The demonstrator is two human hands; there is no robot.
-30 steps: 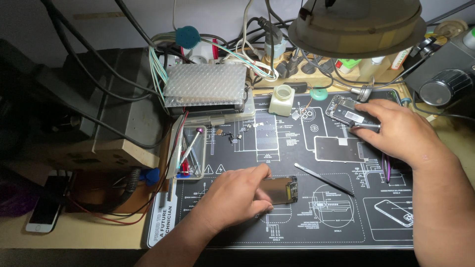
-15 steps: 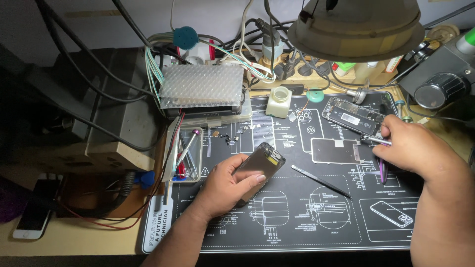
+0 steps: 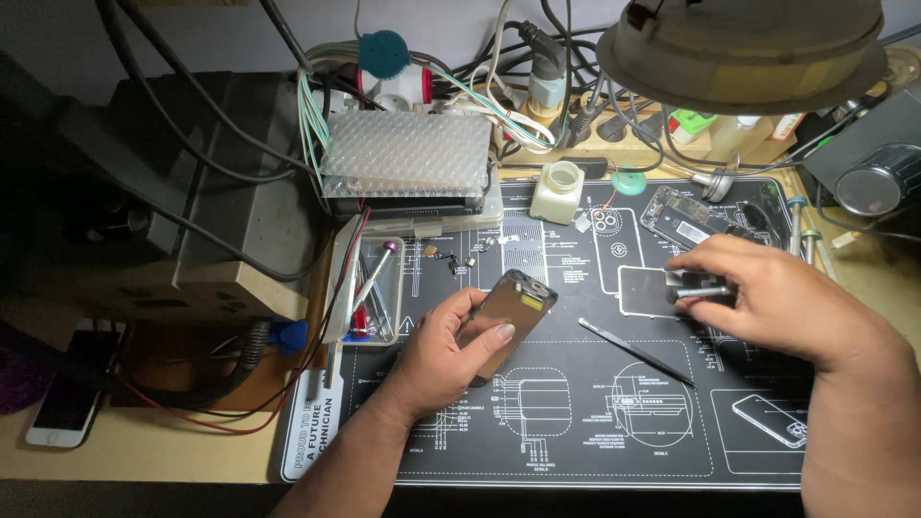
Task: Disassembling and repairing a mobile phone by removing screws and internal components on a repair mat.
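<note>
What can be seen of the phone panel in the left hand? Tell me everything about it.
The phone panel is a thin, flat rectangle with rounded corners, its upturned face smooth, glossy and brownish under the lamp, with a dark edge at its far end. The left hand grips its near end, thumb on the face, holding it tilted above the black repair mat. Nothing else touches it. Its underside is hidden.
</note>
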